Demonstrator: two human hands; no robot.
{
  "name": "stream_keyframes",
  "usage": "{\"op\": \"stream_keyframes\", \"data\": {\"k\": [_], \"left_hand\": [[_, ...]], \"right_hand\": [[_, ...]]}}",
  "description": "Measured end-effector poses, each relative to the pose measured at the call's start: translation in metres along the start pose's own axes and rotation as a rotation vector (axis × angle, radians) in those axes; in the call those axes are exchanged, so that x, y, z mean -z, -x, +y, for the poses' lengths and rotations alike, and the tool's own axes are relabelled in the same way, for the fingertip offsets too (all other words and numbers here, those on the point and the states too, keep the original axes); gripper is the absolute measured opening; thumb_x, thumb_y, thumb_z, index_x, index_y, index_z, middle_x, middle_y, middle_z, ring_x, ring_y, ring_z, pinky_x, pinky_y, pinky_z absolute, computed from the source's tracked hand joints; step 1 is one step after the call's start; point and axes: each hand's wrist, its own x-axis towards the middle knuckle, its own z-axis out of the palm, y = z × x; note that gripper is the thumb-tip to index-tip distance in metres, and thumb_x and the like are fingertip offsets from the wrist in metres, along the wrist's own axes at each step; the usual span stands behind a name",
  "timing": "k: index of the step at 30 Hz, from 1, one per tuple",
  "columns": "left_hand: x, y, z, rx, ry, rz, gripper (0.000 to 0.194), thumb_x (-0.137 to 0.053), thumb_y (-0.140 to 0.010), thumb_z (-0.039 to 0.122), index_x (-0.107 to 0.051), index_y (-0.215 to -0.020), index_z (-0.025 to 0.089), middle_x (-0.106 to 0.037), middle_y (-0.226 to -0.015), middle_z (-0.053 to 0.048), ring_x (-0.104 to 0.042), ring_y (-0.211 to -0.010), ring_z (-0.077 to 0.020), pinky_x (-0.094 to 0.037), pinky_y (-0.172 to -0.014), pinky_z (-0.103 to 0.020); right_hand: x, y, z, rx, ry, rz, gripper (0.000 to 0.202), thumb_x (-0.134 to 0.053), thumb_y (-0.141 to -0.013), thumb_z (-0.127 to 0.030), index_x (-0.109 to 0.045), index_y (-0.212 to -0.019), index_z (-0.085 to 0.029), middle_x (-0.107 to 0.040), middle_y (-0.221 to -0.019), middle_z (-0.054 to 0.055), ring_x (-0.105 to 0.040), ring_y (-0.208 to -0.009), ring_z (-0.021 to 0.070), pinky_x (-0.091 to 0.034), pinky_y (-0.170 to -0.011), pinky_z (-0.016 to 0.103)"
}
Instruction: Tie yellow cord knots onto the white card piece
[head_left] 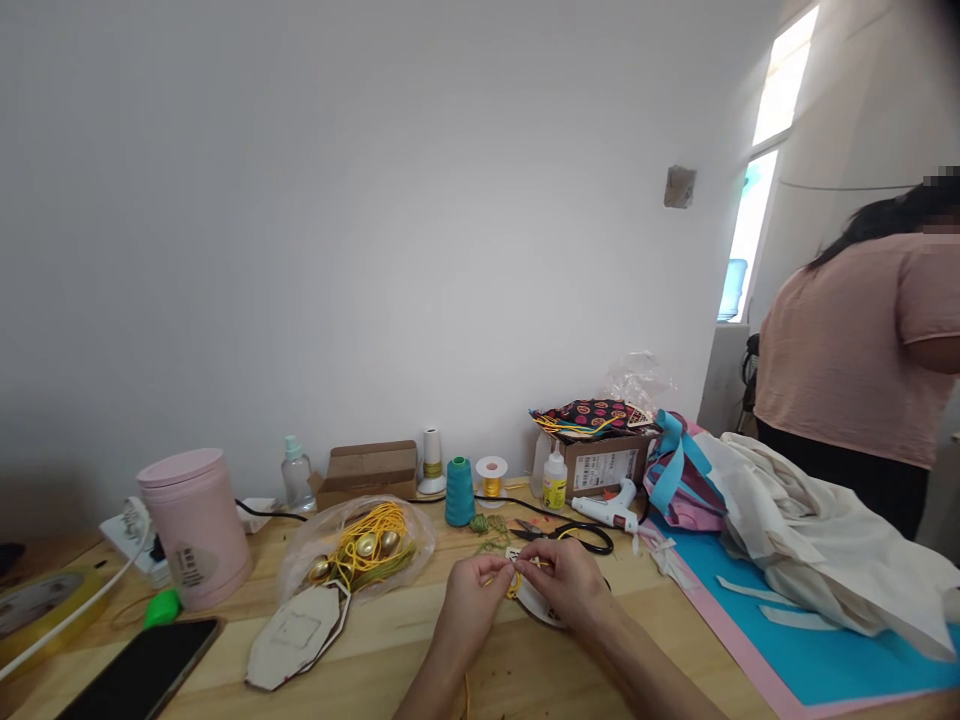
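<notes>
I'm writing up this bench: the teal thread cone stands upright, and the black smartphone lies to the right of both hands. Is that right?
Not quite: the black smartphone lies to the left of both the left hand and the right hand, as the head view shows. The teal thread cone does stand upright.

Landmark: tall narrow window [763,175], two bright panes split by grey crossbar [771,143]. Daylight strong, outside view mostly washed out.
Left of window: broad, smooth, pale grey-white painted wall [450,250]; brightest mid-span, darkening toward end farthest from window.
Same wall, near window: small square grey-brown patch [680,187]; nature unclear.
Right of window: second wall [855,130], pale beige-grey, thin dark cable [847,188] running roughly level across it.
Below and left of window: light-wood tabletop [375,650], grain visible, set along grey-white wall.
</notes>
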Motion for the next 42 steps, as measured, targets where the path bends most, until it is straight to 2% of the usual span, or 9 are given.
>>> {"op": "stream_keyframes", "data": {"k": [9,20,30,38,42], "left_hand": [[-0.001,0.0037,0.0091,-0.036,0.003,0.01,0.022,-0.052,-0.065,0.03,-0.064,-0.066,0.012,-0.066,-0.065,-0.005,-0.057,-0.064,-0.0183,-0.043,-0.061,-0.026],[-0.0007,-0.0007,0.0003,0.03,0.085,-0.022,0.023,-0.055,-0.061,0.032,-0.062,-0.062,0.01,-0.064,-0.057,-0.003,-0.056,-0.055,-0.0158,-0.041,-0.053,-0.023],[-0.0012,-0.0003,0.0032,0.058,0.067,0.062,0.022,-0.058,-0.057,0.033,-0.061,-0.06,0.011,-0.063,-0.051,-0.002,-0.055,-0.048,-0.0152,-0.041,-0.047,-0.023],[-0.0003,0.0023,0.0088,0.08,0.177,0.008,0.017,-0.058,-0.056,0.024,-0.063,-0.066,0.011,-0.064,-0.055,-0.002,-0.057,-0.054,-0.0157,-0.042,-0.052,-0.024],[-0.0011,0.0021,0.0059,0.066,0.176,-0.002,0.023,-0.062,-0.055,0.026,-0.063,-0.07,0.009,-0.065,-0.057,-0.004,-0.057,-0.053,-0.0161,-0.043,-0.054,-0.026]], "right_hand": [[-0.002,-0.0002,0.0003,-0.012,-0.011,-0.003,0.028,-0.041,-0.074,-0.039,-0.062,-0.074,-0.021,-0.059,-0.06,-0.001,-0.047,-0.054,0.0107,-0.024,-0.044,0.019],[-0.0052,-0.0013,0.0056,-0.034,-0.053,-0.004,0.029,-0.038,-0.075,-0.037,-0.06,-0.071,-0.019,-0.056,-0.058,-0.001,-0.045,-0.054,0.0106,-0.025,-0.044,0.018],[-0.0062,-0.0012,0.0061,-0.052,-0.113,-0.01,0.028,-0.039,-0.075,-0.037,-0.06,-0.073,-0.019,-0.057,-0.061,0.0,-0.047,-0.056,0.0111,-0.027,-0.045,0.018],[-0.0075,-0.0023,0.0083,-0.054,-0.093,0.027,0.029,-0.039,-0.074,-0.038,-0.061,-0.072,-0.019,-0.056,-0.058,-0.001,-0.046,-0.054,0.0107,-0.027,-0.045,0.019],[-0.0063,-0.002,0.0077,-0.05,-0.095,0.032,0.03,-0.04,-0.073,-0.04,-0.061,-0.073,-0.018,-0.055,-0.057,-0.001,-0.045,-0.052,0.0106,-0.027,-0.045,0.019]]}}
